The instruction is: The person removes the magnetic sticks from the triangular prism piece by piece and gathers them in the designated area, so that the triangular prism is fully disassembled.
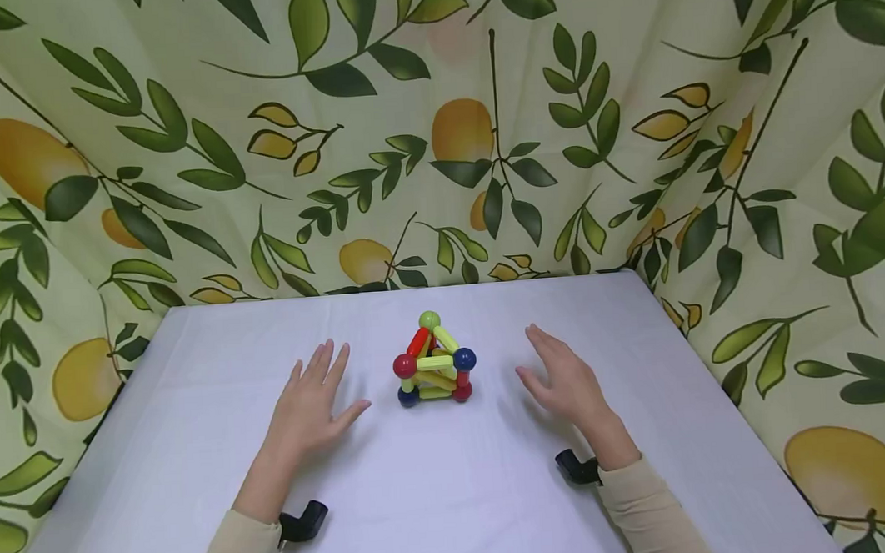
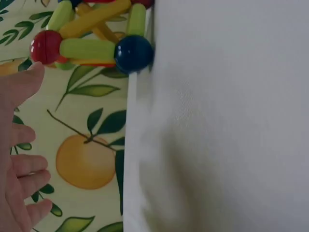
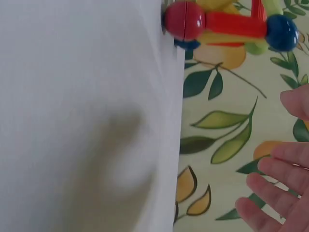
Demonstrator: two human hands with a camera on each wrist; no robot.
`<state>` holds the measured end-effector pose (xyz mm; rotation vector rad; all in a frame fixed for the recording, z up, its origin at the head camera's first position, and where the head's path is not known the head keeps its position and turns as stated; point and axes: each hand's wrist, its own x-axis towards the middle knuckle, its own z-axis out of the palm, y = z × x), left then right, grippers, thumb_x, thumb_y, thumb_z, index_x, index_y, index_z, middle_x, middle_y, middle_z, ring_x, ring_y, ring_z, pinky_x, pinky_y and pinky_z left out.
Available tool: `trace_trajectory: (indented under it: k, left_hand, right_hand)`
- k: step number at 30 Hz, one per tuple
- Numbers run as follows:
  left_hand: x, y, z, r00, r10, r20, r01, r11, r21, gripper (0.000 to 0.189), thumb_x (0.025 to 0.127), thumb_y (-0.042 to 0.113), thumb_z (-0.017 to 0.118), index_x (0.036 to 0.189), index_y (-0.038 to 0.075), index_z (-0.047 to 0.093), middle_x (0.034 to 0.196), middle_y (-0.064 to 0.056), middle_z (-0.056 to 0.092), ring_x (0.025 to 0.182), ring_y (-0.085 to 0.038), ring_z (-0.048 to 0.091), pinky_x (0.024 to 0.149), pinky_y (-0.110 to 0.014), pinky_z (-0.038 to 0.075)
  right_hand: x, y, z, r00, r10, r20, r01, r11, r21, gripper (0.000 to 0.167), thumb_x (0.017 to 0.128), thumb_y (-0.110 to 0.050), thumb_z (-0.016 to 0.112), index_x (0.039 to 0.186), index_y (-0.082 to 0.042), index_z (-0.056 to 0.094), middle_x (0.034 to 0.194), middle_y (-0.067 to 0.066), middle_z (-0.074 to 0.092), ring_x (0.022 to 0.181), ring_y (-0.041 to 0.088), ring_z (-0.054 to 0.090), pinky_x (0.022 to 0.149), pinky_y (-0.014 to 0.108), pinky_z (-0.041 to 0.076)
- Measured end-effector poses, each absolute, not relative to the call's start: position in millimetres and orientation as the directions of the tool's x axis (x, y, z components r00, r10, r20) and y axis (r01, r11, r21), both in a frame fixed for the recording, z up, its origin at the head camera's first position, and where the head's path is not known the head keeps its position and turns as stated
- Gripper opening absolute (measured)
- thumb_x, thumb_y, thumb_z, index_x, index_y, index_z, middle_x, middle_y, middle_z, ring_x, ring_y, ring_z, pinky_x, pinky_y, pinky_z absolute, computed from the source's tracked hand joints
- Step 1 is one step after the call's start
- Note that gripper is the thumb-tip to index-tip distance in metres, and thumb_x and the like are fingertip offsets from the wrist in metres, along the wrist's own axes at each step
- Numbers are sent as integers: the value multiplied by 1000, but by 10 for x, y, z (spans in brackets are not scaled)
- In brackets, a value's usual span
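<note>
A small house-shaped frame of rods and balls (image 1: 434, 363) stands upright on the white table. Its rods are lime green, red and yellow, joined by red and dark blue balls, with a green ball at the peak. To its left my left hand (image 1: 310, 404) hovers with fingers spread, apart from it. My right hand (image 1: 566, 384) is held off to its right, fingers extended and thumb apart, touching nothing. In the left wrist view a lime rod (image 2: 88, 49) joins a red and a blue ball; the right wrist view shows a red rod (image 3: 235, 25) between two balls.
The white-covered table (image 1: 439, 502) ends at a back edge just behind the frame. A curtain (image 1: 377, 171) printed with leaves and orange fruit hangs behind and at both sides. Black wrist cameras sit under the left (image 1: 303, 522) and right forearms.
</note>
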<state>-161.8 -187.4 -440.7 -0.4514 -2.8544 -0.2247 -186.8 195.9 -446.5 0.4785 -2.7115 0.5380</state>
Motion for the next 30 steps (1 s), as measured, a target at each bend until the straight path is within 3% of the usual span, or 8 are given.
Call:
trace_trajectory:
  k: [6, 12, 18, 24, 30]
  left_hand:
    - [-1606, -1702, -4423, -899, 315, 304, 408, 855, 321, 75, 86, 45, 63, 146, 9, 35, 149, -14, 39, 137, -31, 38, 108, -51, 37]
    - [-1673, -1469, -4423, -890, 322, 321, 453, 692, 562, 66, 89, 30, 65, 146, 16, 36, 147, -8, 43, 134, -28, 43, 106, -48, 39]
    - [-1772, -1283, -4442, -876, 326, 354, 479, 523, 705, 59, 89, 20, 65, 143, 12, 42, 144, -9, 48, 130, -29, 47, 103, -47, 42]
    - [-1832, -1154, -4460, -880, 298, 370, 465, 382, 799, 50, 88, 14, 67, 136, 8, 51, 141, -13, 50, 129, -31, 48, 98, -43, 46]
    - [-1879, -1074, -4442, -920, 247, 303, 375, 336, 864, 45, 86, 9, 68, 129, 5, 56, 142, -16, 48, 129, -35, 47, 98, -45, 46]
  right_hand:
    - [-1841, 1750, -4526, -883, -291, 367, -442, 779, -446, 57, 88, -28, 65, 137, -5, 48, 138, 13, 53, 125, 31, 52, 101, 48, 46]
    - [-1875, 1552, -4502, -873, -320, 368, -488, 562, -668, 49, 88, -17, 67, 133, -7, 52, 131, 9, 58, 117, 26, 58, 90, 42, 54]
    - [-1944, 1406, -4472, -898, -316, 305, -406, 333, -851, 42, 89, -11, 66, 129, -9, 55, 130, 10, 58, 118, 25, 56, 91, 33, 54]
    - [-1966, 1305, -4471, -915, -309, 259, -342, 253, -905, 39, 87, -14, 68, 124, -6, 58, 126, 11, 59, 116, 25, 56, 89, 25, 54]
    - [-1987, 1219, -4460, -925, -286, 249, -329, 282, -901, 38, 84, -12, 72, 119, -9, 59, 121, 7, 58, 114, 22, 55, 93, 31, 52]
